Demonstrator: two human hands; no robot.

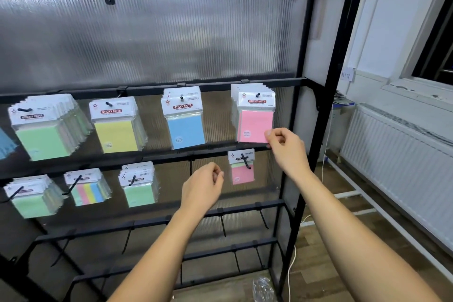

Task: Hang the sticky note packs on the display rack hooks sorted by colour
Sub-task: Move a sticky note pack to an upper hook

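Pinching the lower right corner of the front pink sticky note pack in clear wrap (256, 125), thumb and forefinger of the right hand (284, 147) closed on it; hanging already from the rightmost black hook (257, 94) of the upper row, on the black metal display rack (326, 95), long axis straight down. Hovering lower and to the left, the left hand (203, 185), fingers curled loosely inward, holding nothing that shows. Up and left of the right-hand grip lies the body of the pack, the hook hole at its top well above the pinch; nearer by far the right hand, the left closer to the small pink and green pack (241, 169) on the hook below. Along the same row, leftward: blue pack (185, 130), yellow pack (116, 135), green pack stack (41, 141). Cut off at the left edge, one more blue pack; hidden behind the front card, the count of pink packs; whether the left fingertips touch anything, impossible to tell.
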